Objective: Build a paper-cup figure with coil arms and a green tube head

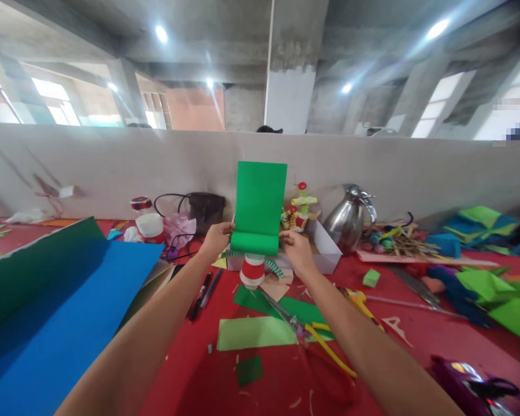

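Observation:
Both my hands hold up a sheet of green paper [260,202] by its rolled lower edge, above the red table. My left hand [215,237] pinches the left end of the roll. At the right end, my right hand [298,249] is closed on the paper. The sheet stands upright, its top edge free. Just below it sits a red and white striped paper cup [252,271], with a green folded paper spring [274,267] beside it.
Yellow-handled scissors [318,338] lie on green paper scraps [255,332] in front of me. Big blue card [56,323] and green card [26,271] lie at left. A steel jug [349,222], white box [327,248], black bag [205,211], pens [205,292], and paper offcuts [485,283] crowd the table.

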`<state>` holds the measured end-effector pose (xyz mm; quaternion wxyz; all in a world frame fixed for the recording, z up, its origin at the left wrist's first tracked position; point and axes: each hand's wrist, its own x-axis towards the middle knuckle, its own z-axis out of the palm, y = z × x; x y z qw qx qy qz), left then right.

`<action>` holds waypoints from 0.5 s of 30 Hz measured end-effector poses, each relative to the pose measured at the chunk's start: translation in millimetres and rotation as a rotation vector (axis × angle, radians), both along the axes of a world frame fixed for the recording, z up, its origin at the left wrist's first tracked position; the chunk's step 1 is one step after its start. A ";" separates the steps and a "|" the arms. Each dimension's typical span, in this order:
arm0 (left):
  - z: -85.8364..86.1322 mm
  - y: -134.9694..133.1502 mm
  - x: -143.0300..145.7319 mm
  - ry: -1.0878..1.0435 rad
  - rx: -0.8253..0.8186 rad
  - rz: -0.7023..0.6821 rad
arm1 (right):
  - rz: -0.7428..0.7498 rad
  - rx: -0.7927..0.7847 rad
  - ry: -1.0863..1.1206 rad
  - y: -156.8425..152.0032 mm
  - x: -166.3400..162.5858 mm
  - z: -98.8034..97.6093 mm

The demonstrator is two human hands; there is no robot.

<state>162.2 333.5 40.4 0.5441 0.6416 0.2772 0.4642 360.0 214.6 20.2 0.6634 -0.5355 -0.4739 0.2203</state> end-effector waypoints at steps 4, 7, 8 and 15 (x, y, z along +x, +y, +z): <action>-5.4 3.0 0.5 -0.005 -0.028 -0.008 | 0.009 -0.008 0.013 -0.4 2.0 -2.4; -5.5 1.7 0.5 -0.008 -0.044 -0.003 | 0.012 -0.011 0.024 -0.9 2.2 -3.2; -5.1 1.1 0.5 -0.008 -0.048 0.000 | 0.012 -0.011 0.028 -1.1 2.0 -3.1; 11.6 -9.6 -0.5 -0.029 -0.053 0.014 | 0.029 -0.004 0.084 -4.2 -3.4 7.0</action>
